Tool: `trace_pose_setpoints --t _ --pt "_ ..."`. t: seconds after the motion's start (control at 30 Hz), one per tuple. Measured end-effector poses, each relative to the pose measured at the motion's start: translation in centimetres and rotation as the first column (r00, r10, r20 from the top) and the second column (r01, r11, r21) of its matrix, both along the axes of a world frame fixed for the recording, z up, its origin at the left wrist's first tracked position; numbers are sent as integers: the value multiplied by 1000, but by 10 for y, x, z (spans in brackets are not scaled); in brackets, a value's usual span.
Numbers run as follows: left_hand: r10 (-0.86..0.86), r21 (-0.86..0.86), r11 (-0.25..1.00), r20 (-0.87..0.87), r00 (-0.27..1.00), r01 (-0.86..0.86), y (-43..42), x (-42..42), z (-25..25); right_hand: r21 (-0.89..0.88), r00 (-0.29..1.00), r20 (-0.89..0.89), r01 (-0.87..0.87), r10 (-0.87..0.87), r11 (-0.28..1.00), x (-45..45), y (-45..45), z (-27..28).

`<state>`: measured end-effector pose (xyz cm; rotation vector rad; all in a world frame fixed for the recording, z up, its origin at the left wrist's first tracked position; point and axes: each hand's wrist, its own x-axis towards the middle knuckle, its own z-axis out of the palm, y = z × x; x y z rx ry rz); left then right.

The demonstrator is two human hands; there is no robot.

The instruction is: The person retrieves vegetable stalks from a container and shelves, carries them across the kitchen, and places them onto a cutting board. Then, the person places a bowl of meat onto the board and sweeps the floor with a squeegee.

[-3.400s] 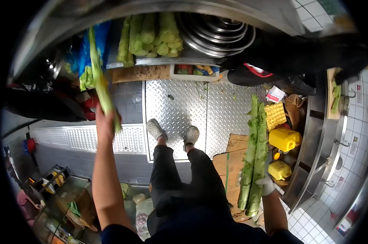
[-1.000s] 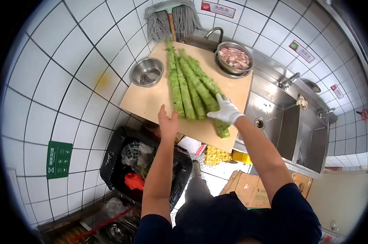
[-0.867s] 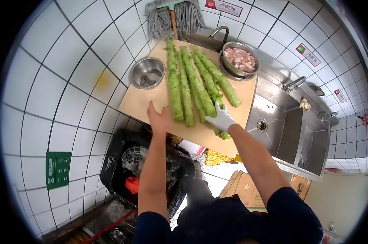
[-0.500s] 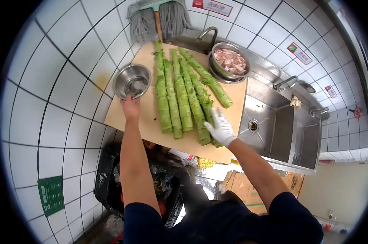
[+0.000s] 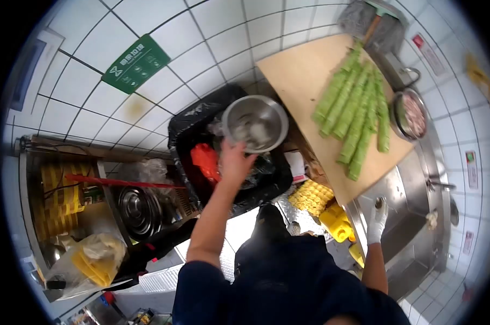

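My bare left hand [image 5: 237, 161] grips the near rim of a steel bowl [image 5: 255, 123], held over a black-lined trash bin [image 5: 188, 132]. The bowl's inside looks wet or stained. My right hand [image 5: 377, 222], in a white glove, is near the front edge of the steel sink [image 5: 399, 211]; its fingers are blurred and seem stretched out, with nothing seen in them. Several thick green stalks [image 5: 353, 108] lie side by side on the wooden board [image 5: 293, 70]. A steel bowl of pink meat pieces [image 5: 414, 115] stands beside the board's right side.
A mop [image 5: 369, 24] leans at the back corner. Faucets [image 5: 441, 184] line the sink's far side. Yellow jugs [image 5: 337, 223] and a yellow egg tray [image 5: 311, 198] sit below the board. On the left are a shelf with steel lids [image 5: 138, 212] and a plastic bag [image 5: 96, 260].
The view has turned left. My left hand has lifted the steel bowl off the board and carried it over the bin. My right hand has left the stalks and moved to the sink's edge.
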<state>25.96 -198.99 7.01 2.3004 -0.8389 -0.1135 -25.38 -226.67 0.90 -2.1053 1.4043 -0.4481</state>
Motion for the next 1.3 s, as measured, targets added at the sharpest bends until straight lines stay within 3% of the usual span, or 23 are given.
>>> trace_pose_setpoints --t 0.03,0.07,0.13,0.2,0.27,0.37,0.43,0.47,0.57,0.63,0.73,0.8,0.87,0.93,0.97,1.03,1.07,1.1,1.13,1.17,1.2,1.23,1.3 --pt "13 97 995 -21 1000 -11 28 -13 22 -111 985 -159 -78 60 991 -16 0 2" --pt "16 104 994 72 997 -23 54 -31 35 -201 943 -322 -156 85 967 -38 2 -1" --pt "100 315 945 -7 995 -92 104 -55 56 -218 974 -226 -65 15 974 -74 11 0" --pt "50 422 897 194 980 -130 152 -73 50 -204 985 -172 -5 -31 979 -102 26 17" --pt "-34 475 876 220 975 -76 165 -98 73 -190 991 -101 70 -90 979 -125 45 37" --pt "-204 697 717 206 957 3 140 -153 105 -125 976 23 218 -217 968 -169 73 47" --pt "-351 572 787 110 930 229 108 -195 128 -209 988 9 152 -154 966 -193 79 25" --pt "-404 547 776 49 913 314 78 -222 147 -69 965 150 228 -216 971 -194 92 38" --pt "-545 471 723 -62 836 506 -1 -297 192 -155 975 149 188 -165 970 -223 88 24" --pt "-668 501 676 105 737 541 -46 -329 184 -216 968 96 248 -233 944 -228 84 17" --pt "-713 676 639 342 612 368 -71 -367 136 -318 943 42 325 -329 891 -232 92 32" --pt "-656 697 655 333 677 292 -64 -362 78 -398 956 31 278 -290 874 -244 83 21" --pt "-602 658 624 60 796 422 7 -327 92 -425 965 -18 231 -263 875 -242 90 21" --pt "-485 575 684 -100 869 449 95 -292 49 -445 973 -52 178 -224 878 -239 100 10" --pt "-247 539 796 -129 960 277 155 -292 63 -468 978 -73 141 -197 872 -234 105 5" --pt "-40 490 857 -251 967 163 269 -285 28 -480 979 -124 81 -159 873 -225 112 -15" --pt "161 547 837 -309 937 37 310 -296 76 -488 980 -146 47 -135 872 -206 112 -24" --pt "366 649 754 -292 884 -98 377 -302 16 -478 987 -150 -18 -61 878 -179 117 -27" --pt "461 688 712 -308 832 -140 427 -314 19 -465 988 -157 -84 12 881 -157 127 -30" --pt "599 659 673 -219 770 -336 479 -335 5 -457 982 -168 -152 82 876 -136 137 -30" --pt "751 706 528 -130 647 -471 512 -350 13 -452 971 -187 -221 150 864 -115 144 -27" --pt "836 675 425 -36 548 -603 545 -368 21 -496 960 -130 -280 248 822 -90 149 -29" --pt "943 471 305 -26 333 -828 606 -394 18 -379 920 -270 -373 284 847 -21 190 15"
